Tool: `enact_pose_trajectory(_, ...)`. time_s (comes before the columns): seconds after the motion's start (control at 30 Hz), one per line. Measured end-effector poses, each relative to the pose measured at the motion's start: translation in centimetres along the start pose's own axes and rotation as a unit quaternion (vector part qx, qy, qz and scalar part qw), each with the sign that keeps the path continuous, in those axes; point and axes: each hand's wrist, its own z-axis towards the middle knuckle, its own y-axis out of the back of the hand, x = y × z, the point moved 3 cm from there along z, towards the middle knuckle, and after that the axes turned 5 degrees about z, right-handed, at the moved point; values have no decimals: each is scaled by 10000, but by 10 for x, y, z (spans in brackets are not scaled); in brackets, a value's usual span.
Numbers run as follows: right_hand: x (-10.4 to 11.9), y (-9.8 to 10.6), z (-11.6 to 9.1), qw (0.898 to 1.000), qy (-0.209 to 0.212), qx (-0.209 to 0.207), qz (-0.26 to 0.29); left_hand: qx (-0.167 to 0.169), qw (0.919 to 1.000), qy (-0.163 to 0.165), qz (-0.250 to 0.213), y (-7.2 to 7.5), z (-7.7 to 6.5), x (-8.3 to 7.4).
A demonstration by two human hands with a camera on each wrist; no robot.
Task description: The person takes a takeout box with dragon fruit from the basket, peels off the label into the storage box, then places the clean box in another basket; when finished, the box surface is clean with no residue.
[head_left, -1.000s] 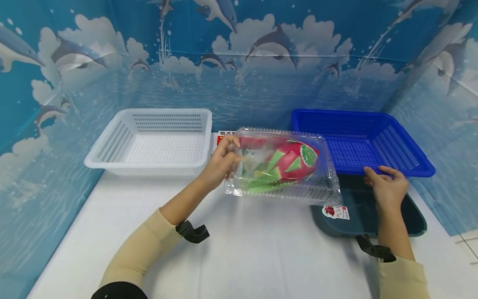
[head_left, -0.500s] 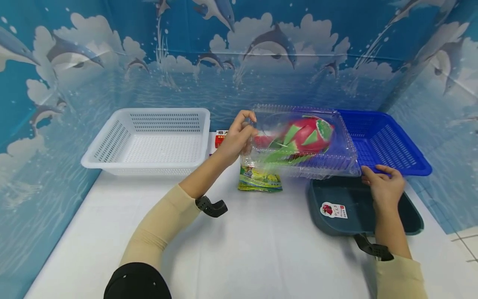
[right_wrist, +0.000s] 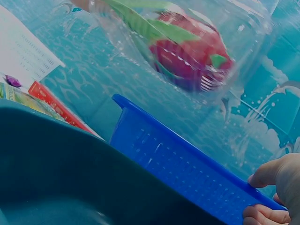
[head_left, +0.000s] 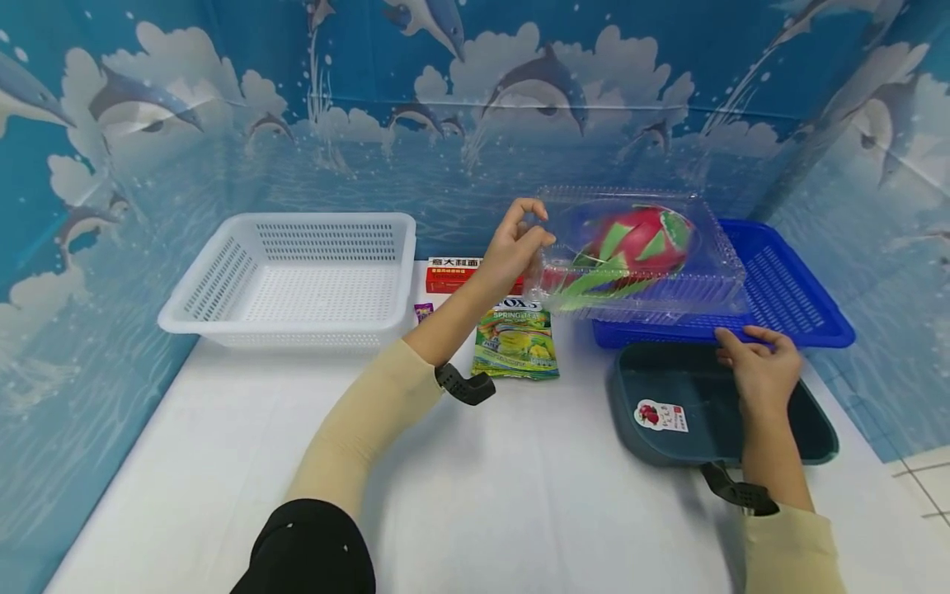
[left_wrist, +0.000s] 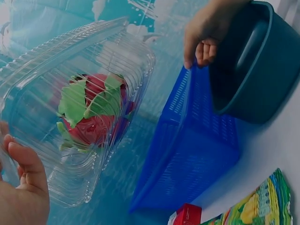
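My left hand (head_left: 519,247) grips the left end of a clear plastic clamshell box (head_left: 712,280), raised above the blue basket (head_left: 801,297). Inside the box lies a red dragon fruit (head_left: 646,239) with green scales and a sticker. Over in the left wrist view, my fingers (left_wrist: 28,161) hold the box's edge. My right hand (head_left: 764,371) pinches the basket's near rim, thumb on one side and fingers on the other in the right wrist view. The box covers much of the basket's left part.
In front of the basket stands a dark green tub (head_left: 653,445) with a fruit label. A white basket (head_left: 297,334) is at the left. Between them lie a green Spring Tea packet (head_left: 515,346), a red box (head_left: 449,280) and a small purple packet (head_left: 423,312).
My left hand has carried the clear box with the dragon fruit rightward and away from me, over the blue basket. The tea packet and red box have come into view. My right hand stays on the rim.
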Motion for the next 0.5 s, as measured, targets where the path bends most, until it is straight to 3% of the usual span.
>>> enact_pose_trajectory(0.5,-2,1,2,9999,121,77,9,69,9993,308,-194,-29,36,35)
